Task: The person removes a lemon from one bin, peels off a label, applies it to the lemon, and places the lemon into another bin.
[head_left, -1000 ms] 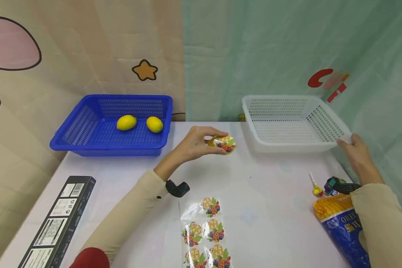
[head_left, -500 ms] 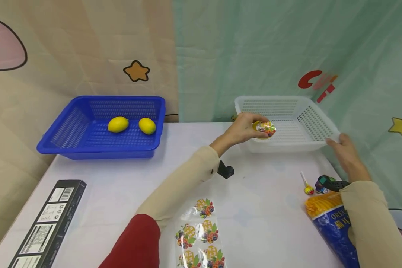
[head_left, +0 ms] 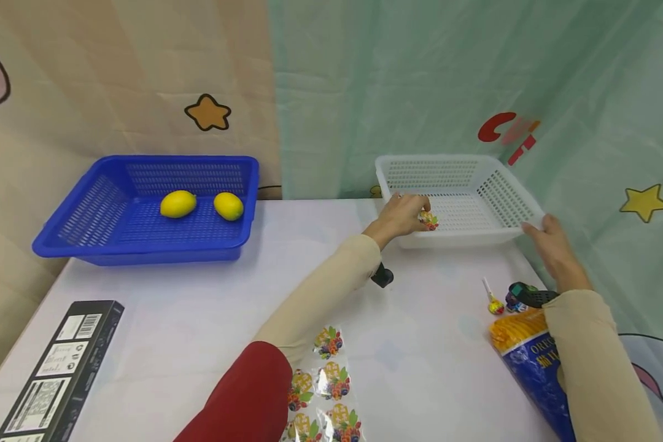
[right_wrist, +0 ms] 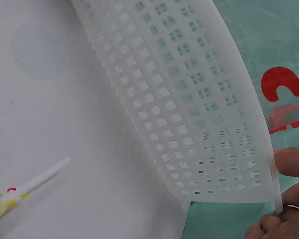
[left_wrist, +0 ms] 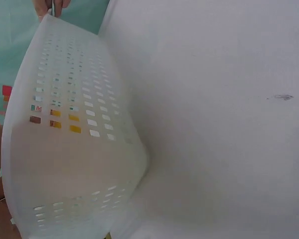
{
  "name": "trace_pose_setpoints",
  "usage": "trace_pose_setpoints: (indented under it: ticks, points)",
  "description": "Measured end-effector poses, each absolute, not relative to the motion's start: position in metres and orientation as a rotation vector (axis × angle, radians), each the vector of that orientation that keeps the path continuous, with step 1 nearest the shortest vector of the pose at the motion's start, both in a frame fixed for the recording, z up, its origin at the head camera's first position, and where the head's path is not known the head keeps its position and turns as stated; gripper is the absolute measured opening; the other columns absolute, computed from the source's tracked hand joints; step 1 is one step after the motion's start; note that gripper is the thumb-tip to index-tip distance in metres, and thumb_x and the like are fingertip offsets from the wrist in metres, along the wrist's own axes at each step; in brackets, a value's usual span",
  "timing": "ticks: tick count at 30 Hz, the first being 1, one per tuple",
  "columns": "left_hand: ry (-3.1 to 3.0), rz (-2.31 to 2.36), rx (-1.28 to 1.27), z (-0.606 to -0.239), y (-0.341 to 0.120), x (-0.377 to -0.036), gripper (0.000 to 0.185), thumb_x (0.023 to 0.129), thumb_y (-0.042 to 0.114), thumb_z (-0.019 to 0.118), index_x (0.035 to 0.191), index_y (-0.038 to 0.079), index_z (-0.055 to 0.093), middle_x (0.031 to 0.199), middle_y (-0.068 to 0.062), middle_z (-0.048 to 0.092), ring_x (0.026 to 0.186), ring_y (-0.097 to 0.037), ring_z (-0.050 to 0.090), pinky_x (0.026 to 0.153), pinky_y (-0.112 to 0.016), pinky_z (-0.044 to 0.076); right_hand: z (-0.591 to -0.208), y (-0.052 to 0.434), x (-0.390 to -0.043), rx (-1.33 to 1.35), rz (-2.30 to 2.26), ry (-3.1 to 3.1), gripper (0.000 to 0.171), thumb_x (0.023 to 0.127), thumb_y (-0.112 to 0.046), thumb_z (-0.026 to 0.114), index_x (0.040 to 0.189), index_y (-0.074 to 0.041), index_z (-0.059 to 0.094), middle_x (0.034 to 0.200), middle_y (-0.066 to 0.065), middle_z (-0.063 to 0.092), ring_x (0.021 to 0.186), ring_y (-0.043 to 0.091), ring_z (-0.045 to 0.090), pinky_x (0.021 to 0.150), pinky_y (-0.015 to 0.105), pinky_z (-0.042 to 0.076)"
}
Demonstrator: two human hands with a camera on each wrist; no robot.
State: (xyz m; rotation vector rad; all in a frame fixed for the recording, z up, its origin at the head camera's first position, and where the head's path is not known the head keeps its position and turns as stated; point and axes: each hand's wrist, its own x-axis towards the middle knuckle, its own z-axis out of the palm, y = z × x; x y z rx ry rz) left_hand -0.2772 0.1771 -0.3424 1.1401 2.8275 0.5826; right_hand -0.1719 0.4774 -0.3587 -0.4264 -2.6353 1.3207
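In the head view my left hand (head_left: 402, 213) is over the front left of the white basket (head_left: 455, 239), gripping a lemon. A shiny fruit sticker (head_left: 428, 220) covers the lemon's visible side; my fingers hide much of the rest. Patches of yellow show through the basket's holes in the left wrist view. With thumb and fingers my right hand (head_left: 554, 250) pinches the basket's front right corner, its thumb (right_wrist: 291, 162) on one side of the rim in the right wrist view. Two lemons (head_left: 178, 204) lie in the blue basket (head_left: 143, 256) at the left.
A sheet of fruit stickers (head_left: 331, 383) lies at the table's front middle. By my right forearm are a lollipop (head_left: 494, 302), a dark wrapped item (head_left: 515, 297) partly hidden, and a blue-and-orange Oreo bag (head_left: 536, 362). A long black box (head_left: 61, 374) sits at the left.
My left hand has carried the stickered lemon from the table's middle rightward and down into the white basket's front left. The right hand keeps its hold on the rim; the head view has turned right.
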Motion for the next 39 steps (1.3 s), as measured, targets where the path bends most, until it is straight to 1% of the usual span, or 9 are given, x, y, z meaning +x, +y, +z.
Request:
trace_pose_setpoints:
  ticks: [2, 8, 9, 15, 16, 18, 23, 31, 39]
  points:
    - [2.856, 0.53, 1.116, -0.344, 0.179, -0.277, 0.044, 0.088, 0.039, 0.074, 0.125, 0.019, 0.063, 0.119, 0.007, 0.067, 0.116, -0.011, 0.058, 0.12, -0.044, 0.016, -0.358, 0.477, -0.172, -0.416, 1.322, -2.624, 0.065, 0.106, -0.03, 0.035, 0.151, 0.012, 0.013, 0.15, 0.035, 0.015, 0.136, 0.047, 0.019, 0.116, 0.058, 0.011]
    - [2.86, 0.523, 1.032, -0.346, 0.18, -0.278, 0.039, 0.089, 0.038, 0.073, 0.122, 0.019, 0.066, 0.121, 0.008, 0.066, 0.116, -0.011, 0.058, 0.12, -0.039, 0.014, -0.359, 0.476, -0.173, -0.405, 1.304, -2.61, 0.061, 0.106, -0.027, 0.036, 0.149, 0.013, 0.019, 0.146, 0.033, 0.02, 0.131, 0.044, 0.023, 0.116, 0.055, 0.014]
    - [2.852, 0.521, 1.02, -0.346, 0.179, -0.278, 0.038, 0.089, 0.038, 0.073, 0.122, 0.019, 0.066, 0.121, 0.009, 0.066, 0.116, -0.011, 0.058, 0.12, -0.037, 0.012, -0.358, 0.476, -0.173, -0.408, 1.309, -2.614, 0.062, 0.106, -0.027, 0.036, 0.15, 0.013, 0.017, 0.148, 0.033, 0.018, 0.135, 0.043, 0.021, 0.117, 0.054, 0.012]
    - [2.792, 0.408, 1.009, -0.342, 0.176, -0.276, 0.03, 0.096, 0.04, 0.063, 0.119, 0.022, 0.07, 0.118, 0.01, 0.068, 0.115, -0.011, 0.059, 0.121, -0.034, 0.0, -0.358, 0.474, -0.173, -0.385, 1.336, -2.608, 0.062, 0.106, -0.028, 0.037, 0.149, 0.012, 0.018, 0.146, 0.03, 0.023, 0.133, 0.041, 0.024, 0.117, 0.056, 0.011]
    - [2.784, 0.399, 1.015, -0.342, 0.176, -0.276, 0.029, 0.097, 0.039, 0.061, 0.118, 0.022, 0.071, 0.116, 0.01, 0.069, 0.115, -0.011, 0.059, 0.121, -0.035, -0.001, -0.359, 0.473, -0.173, -0.384, 1.328, -2.605, 0.06, 0.106, -0.028, 0.037, 0.148, 0.013, 0.021, 0.141, 0.029, 0.026, 0.128, 0.042, 0.027, 0.116, 0.056, 0.014]
    - [2.775, 0.411, 1.024, -0.343, 0.176, -0.275, 0.027, 0.099, 0.037, 0.058, 0.116, 0.022, 0.072, 0.114, 0.01, 0.07, 0.113, -0.011, 0.06, 0.121, -0.035, -0.003, -0.359, 0.474, -0.172, -0.38, 1.323, -2.607, 0.06, 0.106, -0.028, 0.038, 0.147, 0.013, 0.021, 0.139, 0.027, 0.029, 0.126, 0.04, 0.029, 0.116, 0.056, 0.014]
    - [2.774, 0.474, 1.059, -0.343, 0.173, -0.273, 0.025, 0.1, 0.032, 0.057, 0.114, 0.019, 0.073, 0.118, 0.008, 0.069, 0.113, -0.012, 0.06, 0.121, -0.036, -0.002, -0.358, 0.475, -0.172, -0.39, 1.319, -2.622, 0.06, 0.106, -0.028, 0.037, 0.148, 0.013, 0.02, 0.142, 0.03, 0.026, 0.129, 0.044, 0.026, 0.116, 0.057, 0.013]
    - [2.771, 0.552, 1.147, -0.341, 0.159, -0.269, 0.028, 0.101, 0.029, 0.056, 0.121, 0.016, 0.07, 0.127, 0.004, 0.065, 0.124, -0.014, 0.055, 0.121, -0.042, 0.003, -0.357, 0.473, -0.173, -0.409, 1.317, -2.635, 0.062, 0.107, -0.029, 0.033, 0.151, 0.01, 0.014, 0.15, 0.036, 0.018, 0.135, 0.049, 0.02, 0.116, 0.06, 0.011]
    - [2.778, 0.675, 1.28, -0.339, 0.13, -0.256, 0.031, 0.099, 0.026, 0.06, 0.125, 0.011, 0.068, 0.134, -0.002, 0.06, 0.134, -0.018, 0.045, 0.12, -0.049, 0.01, -0.36, 0.475, -0.17, -0.367, 1.263, -2.621, 0.059, 0.106, -0.026, 0.035, 0.145, 0.015, 0.02, 0.139, 0.032, 0.027, 0.117, 0.038, 0.032, 0.111, 0.056, 0.02]
